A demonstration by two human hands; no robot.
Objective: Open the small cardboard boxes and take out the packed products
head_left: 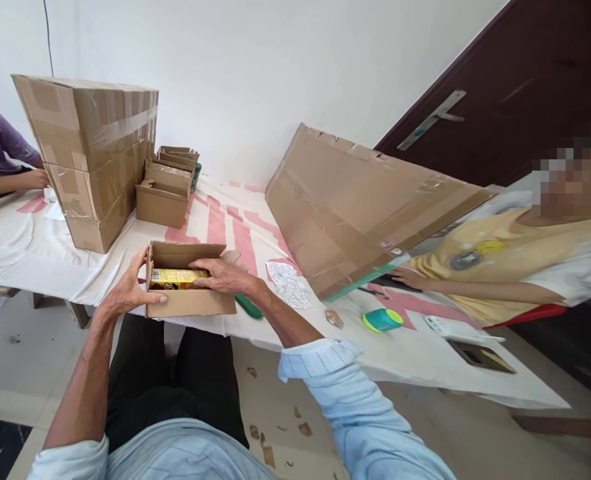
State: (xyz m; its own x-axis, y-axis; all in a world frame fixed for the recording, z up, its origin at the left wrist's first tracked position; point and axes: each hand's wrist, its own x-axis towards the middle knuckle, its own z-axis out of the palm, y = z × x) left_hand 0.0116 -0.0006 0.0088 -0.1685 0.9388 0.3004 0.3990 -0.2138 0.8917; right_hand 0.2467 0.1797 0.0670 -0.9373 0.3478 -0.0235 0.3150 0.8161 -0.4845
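Note:
A small open cardboard box (190,305) sits at the near edge of the cloth-covered table. My left hand (129,285) grips its left end, with the thumb along the front wall and the fingers behind the end wall. Inside the box lies a yellow printed package (169,277) with a barcode at its left end. My right hand (220,275) reaches in over the box's right end, its fingers closed on the right part of that package. The fingertips are partly hidden. A green object (248,307) lies partly covered beneath my right wrist.
Taped cartons (100,153) stand stacked at the left, beside several small open boxes (162,203). A large cardboard panel (365,207) leans at the right. Nearby are a printed sheet (289,283), a green-and-yellow cup-like object (382,320) and a phone (481,357). People sit at both sides.

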